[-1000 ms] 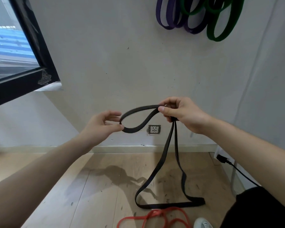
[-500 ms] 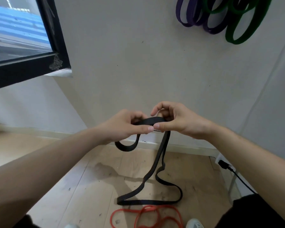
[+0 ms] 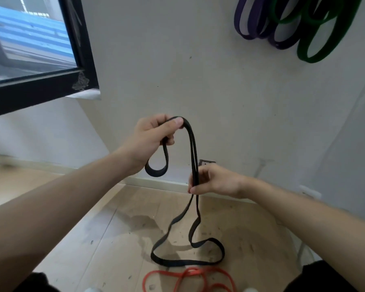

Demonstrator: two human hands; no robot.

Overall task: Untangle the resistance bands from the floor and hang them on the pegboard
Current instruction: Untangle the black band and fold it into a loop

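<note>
A long black resistance band (image 3: 193,144) hangs from my left hand (image 3: 151,137), which grips its upper bend at chest height; a small loop droops below that fist. Lower and to the right, my right hand (image 3: 214,181) pinches the band's two hanging strands together. The band's bottom loop lies on the wooden floor. A tangled red band (image 3: 190,279) lies on the floor just beyond it, at the frame's bottom edge. Purple bands (image 3: 253,28) and green bands (image 3: 316,49) hang on the wall at upper right; their pegs are out of frame.
A black-framed window (image 3: 40,87) juts out at the upper left. A wall socket (image 3: 207,162) sits low on the white wall, partly behind my right hand. A baseboard (image 3: 156,182) runs along the wood floor.
My hands were together on the band. My left hand has risen with the band's top, and my right hand has slid down the two strands. The floor loop has shifted.
</note>
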